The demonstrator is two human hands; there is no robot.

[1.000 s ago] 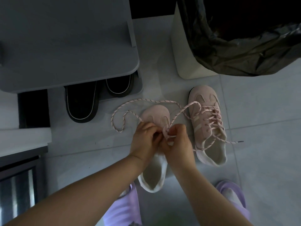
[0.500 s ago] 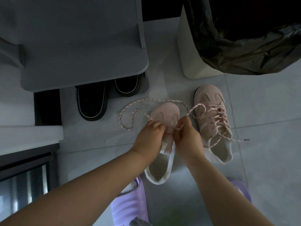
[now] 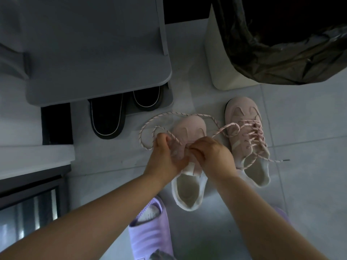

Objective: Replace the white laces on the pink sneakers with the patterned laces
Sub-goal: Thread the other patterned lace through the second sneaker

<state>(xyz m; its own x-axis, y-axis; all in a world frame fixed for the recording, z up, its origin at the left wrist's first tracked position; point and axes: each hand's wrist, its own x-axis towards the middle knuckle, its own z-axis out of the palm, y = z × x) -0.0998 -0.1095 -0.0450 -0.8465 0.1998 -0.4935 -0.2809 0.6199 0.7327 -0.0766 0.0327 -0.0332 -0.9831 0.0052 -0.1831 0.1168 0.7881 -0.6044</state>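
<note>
Two pink sneakers stand on the tiled floor. The left sneaker (image 3: 188, 126) has no lacing over its tongue that I can see. My left hand (image 3: 165, 156) and my right hand (image 3: 214, 156) meet over its eyelets, each pinching the patterned lace (image 3: 169, 114). That lace loops out to the left and runs right across to the other shoe. The right sneaker (image 3: 244, 117) is fully laced with a patterned lace, one end trailing right on the floor (image 3: 277, 161). My fingers hide the eyelets.
Black slippers (image 3: 107, 117) sit under a grey stool (image 3: 97, 53) at the back left. A white bin with a black bag (image 3: 281, 44) stands back right. My feet in purple slippers (image 3: 150, 233) are at the bottom. A dark cabinet (image 3: 28, 194) is at the left.
My hands have shifted slightly up the left sneaker, and the shoe's tongue and heel opening show more below them. The lace loop on the left stays put.
</note>
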